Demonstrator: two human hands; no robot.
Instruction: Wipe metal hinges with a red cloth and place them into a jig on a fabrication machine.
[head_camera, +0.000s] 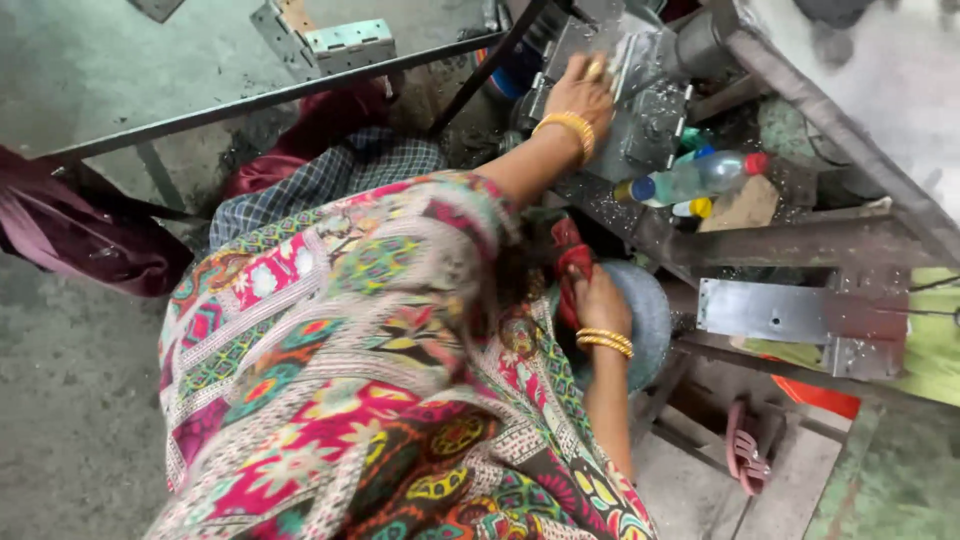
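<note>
left hand (578, 92) lies flat on the far grey metal machine (650, 110) — right hand (597, 300) grips a red cloth (570, 265); best keep that cloth bunched tight.

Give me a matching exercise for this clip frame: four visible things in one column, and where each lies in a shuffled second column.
Things:
1. Clear plastic bottle with red cap
2. Red cloth
3. Pink sandal
4. Flat grey metal plate with holes

Places:
A. On the wooden boards at lower right
B. Lying on its side beside the grey metal machine block
C. On the frame at right, below the bottle
D. At the right hand, by the round grey wheel

Pairs: 1-B, 2-D, 3-A, 4-C. The left hand rests on the machine block.
</note>
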